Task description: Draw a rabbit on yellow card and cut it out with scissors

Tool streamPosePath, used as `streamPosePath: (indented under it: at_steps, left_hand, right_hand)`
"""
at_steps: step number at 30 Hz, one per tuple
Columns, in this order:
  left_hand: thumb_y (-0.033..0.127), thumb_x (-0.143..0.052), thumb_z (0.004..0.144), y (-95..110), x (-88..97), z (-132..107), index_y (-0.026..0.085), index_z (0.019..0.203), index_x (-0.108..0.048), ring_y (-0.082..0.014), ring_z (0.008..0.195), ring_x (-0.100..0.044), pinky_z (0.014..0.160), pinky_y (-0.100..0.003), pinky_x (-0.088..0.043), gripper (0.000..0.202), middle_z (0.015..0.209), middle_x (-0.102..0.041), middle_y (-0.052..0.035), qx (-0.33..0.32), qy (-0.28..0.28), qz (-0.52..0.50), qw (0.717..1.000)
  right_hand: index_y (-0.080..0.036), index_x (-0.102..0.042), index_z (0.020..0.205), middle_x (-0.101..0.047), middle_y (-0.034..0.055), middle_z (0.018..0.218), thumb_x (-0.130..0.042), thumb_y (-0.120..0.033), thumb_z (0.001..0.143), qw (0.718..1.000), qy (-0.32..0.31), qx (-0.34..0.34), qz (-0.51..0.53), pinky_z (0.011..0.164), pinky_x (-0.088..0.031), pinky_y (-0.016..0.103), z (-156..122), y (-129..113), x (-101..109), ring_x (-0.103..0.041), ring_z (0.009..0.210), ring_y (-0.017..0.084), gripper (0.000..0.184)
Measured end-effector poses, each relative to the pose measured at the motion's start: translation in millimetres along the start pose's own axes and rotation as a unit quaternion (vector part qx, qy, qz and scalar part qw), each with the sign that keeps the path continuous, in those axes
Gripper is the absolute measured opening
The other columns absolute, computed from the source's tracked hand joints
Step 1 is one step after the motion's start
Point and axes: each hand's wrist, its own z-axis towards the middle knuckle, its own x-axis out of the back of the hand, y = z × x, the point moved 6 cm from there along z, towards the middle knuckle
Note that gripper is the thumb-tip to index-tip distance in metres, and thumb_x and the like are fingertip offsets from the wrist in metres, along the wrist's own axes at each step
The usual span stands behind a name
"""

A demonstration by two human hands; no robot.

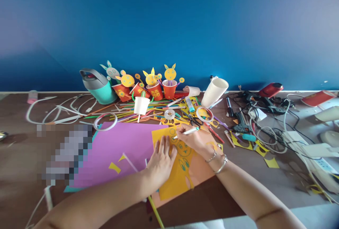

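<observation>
My left hand [162, 156] lies flat on a sheet of yellow paper [172, 186], its fingers spread toward the top edge. In my right hand [191, 140] is a white marker [188, 131] with a green end, its tip at small circles drawn near the sheet's top. A green rabbit face [183, 148] is drawn on the paper between my hands, with two ear shapes [183, 164] below it. Orange paper [203, 168] lies underneath, and purple paper [116, 151] spreads to the left with yellow scraps [114, 167] on it.
Red paper cups with rabbit heads [169, 89] stand along the wall by a teal jug [102, 89]. A small white cup [141, 105], straws, scissors [196, 119] and tape [169, 114] lie ahead. Stacked white cups [215, 93], a glue gun [240, 122] and tangled cables are right.
</observation>
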Motion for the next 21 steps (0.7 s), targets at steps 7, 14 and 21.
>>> streamPosePath:
  at_steps: [7,14,21]
  left_hand:
    - [0.014,-0.046,0.082,5,3.1,-4,0.007,0.130,-0.051,-0.0404,0.133,-0.040,0.103,-0.059,-0.034,0.049,0.140,-0.044,-0.0298,-0.008,-0.009,-0.006,1.000]
    - [0.013,-0.046,0.081,7,8.0,-4,0.006,0.128,-0.051,-0.0371,0.129,-0.045,0.104,-0.054,-0.037,0.048,0.137,-0.050,-0.0258,-0.008,-0.005,-0.009,1.000]
    - [0.013,-0.047,0.082,-1,12.2,1,0.005,0.124,-0.052,-0.0349,0.127,-0.047,0.104,-0.050,-0.038,0.043,0.137,-0.049,-0.0268,0.012,0.018,-0.046,0.999]
  right_hand:
    - [-0.024,-0.041,0.065,-0.047,-0.0035,0.056,-0.053,-0.036,0.082,0.980,-0.006,-0.091,0.179,0.048,-0.039,0.028,-7,-11,5,-0.044,0.050,0.013,0.024]
    - [-0.022,-0.039,0.059,-0.043,-0.0041,0.057,-0.058,-0.023,0.071,0.994,0.068,-0.056,0.064,0.050,-0.034,0.027,-7,-14,16,-0.038,0.055,0.012,0.023]
    - [-0.022,-0.042,0.061,-0.043,-0.0050,0.052,-0.054,-0.026,0.077,0.994,0.014,-0.054,0.089,0.046,-0.031,0.025,-6,-13,6,-0.037,0.050,0.011,0.021]
